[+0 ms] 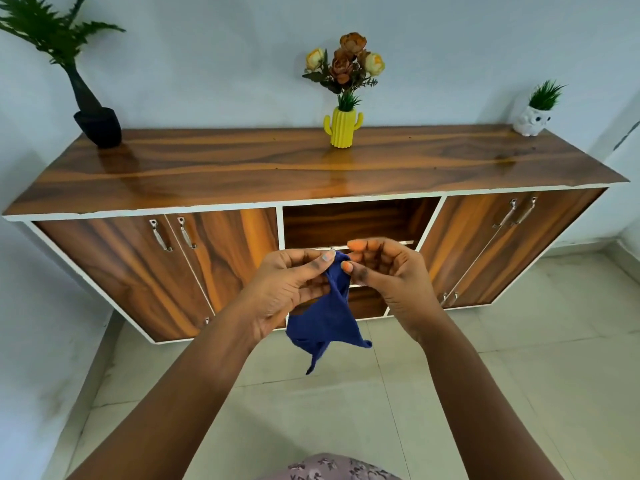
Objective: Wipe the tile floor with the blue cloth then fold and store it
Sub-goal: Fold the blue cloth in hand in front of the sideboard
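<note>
You're holding the cloth (327, 317) in mid-air in front of the cabinet (311, 168), above the tile floor (485, 393). Left hand (291, 292) has thumb and fingers curled, pinching the cloth's top edge; right hand (388, 271) pinches the same top edge just beside it, thumb against forefinger, other fingers loosely curled. The hands nearly touch at the pinch. The rest of the cloth hangs bunched below, one corner trailing lowest, clear of the floor. Directly behind the hands: the cabinet's open middle bay (356, 220), shelf edge partly hidden by your fingers; can't tell what's in it, the visible part looks dark and bare. Closed double doors either side, left doors (138, 271) and right doors (502, 244), handles shut flat. On the top: black pot with a green plant (97, 126) at the left end, yellow cactus vase with flowers (343, 126) mid-back, white owl pot with a grass tuft (533, 119) at the right end. All three sit near the wall; the front of the top is bare wood. Wall (34, 306) runs close along the left, narrowing the floor there; more tile shows to the right of the cabinet. Floral fabric (329, 469) shows at the bottom edge, between your forearms.
</note>
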